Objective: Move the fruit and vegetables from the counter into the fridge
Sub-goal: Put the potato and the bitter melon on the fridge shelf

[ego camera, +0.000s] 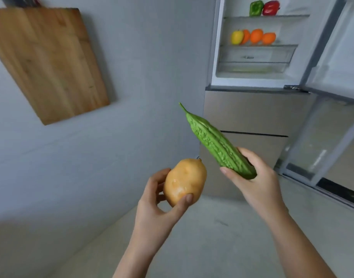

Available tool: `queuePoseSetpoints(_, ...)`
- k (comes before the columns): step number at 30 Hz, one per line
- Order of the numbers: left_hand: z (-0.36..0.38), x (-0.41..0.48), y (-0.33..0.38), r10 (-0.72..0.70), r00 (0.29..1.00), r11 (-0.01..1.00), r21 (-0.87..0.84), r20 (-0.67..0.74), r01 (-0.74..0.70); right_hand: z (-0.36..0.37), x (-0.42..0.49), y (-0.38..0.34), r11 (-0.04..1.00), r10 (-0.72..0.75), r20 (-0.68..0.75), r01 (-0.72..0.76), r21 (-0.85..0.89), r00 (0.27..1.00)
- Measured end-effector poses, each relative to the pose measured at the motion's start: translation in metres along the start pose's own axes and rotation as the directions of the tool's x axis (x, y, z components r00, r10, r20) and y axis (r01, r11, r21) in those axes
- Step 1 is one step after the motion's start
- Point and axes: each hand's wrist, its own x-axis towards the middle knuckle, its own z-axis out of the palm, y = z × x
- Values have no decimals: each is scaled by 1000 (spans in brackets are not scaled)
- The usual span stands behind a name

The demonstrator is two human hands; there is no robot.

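Potato [184,181] and bitter gourd [218,145] in transit toward the open fridge [252,81]. The left hand [158,205] is clamped on the potato, thumb in front and fingers behind; the right hand [254,183] is clamped on the blunt lower end of the bitter gourd, whose stalk tip points up and away from the palm. The two items are near each other but apart, both held in the air, short of the fridge.

Beyond the right hand, the fridge compartment stands open. Its upper shelf [288,16] carries one green pepper [256,8] and one red pepper [271,7], side by side. The shelf below carries one yellow fruit [236,37] and three orange fruits [256,36] in a row. The clear drawer [256,57] beneath appears to hold no produce.

Count: six items stored, two in hand. Judged from this, the task is well advanced; the potato and bitter gourd are not yet placed. To the far left of the left hand lies a wooden cutting board [46,61] on the table [132,97]; no further produce shows on the part in view, though the rest is out of frame.
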Motion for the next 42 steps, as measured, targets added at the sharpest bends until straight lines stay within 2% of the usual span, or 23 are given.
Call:
queuePoseSetpoints(5, 17, 88, -8, 31, 991, 999, -48, 128, -25, 8, 56, 14, 998, 38, -96, -42, -43, 995)
queuePoseSetpoints(12, 65, 151, -32, 34, 968, 994, -111, 248, -6, 7, 114, 51, 995, 75, -204, -88, -54, 976)
queuePoseSetpoints(20, 167, 243, -40, 66, 952, 991, -134, 298, -26, -24, 206, 127, 994, 72, -175, -85, -65, 982)
queuePoseSetpoints(23, 211, 281, -36, 87, 949, 991, -123, 304, -52, -48, 249, 152, 996, 32, -201, -48, -75, 979)
queuePoseSetpoints(29, 275, 342, -38, 117, 956, 991, -88, 269, -97, -83, 334, 190, 985, -58, -151, 32, -170, 987)
queuePoseSetpoints(34, 306, 392, -46, 118, 964, 991, -88, 238, -99, -86, 386, 218, 988, -88, -110, 73, -137, 990)
queuePoseSetpoints(42, 353, 503, -59, 204, 960, 974, -140, 193, -179, -85, 487, 242, 981, -171, -142, 155, -119, 975)
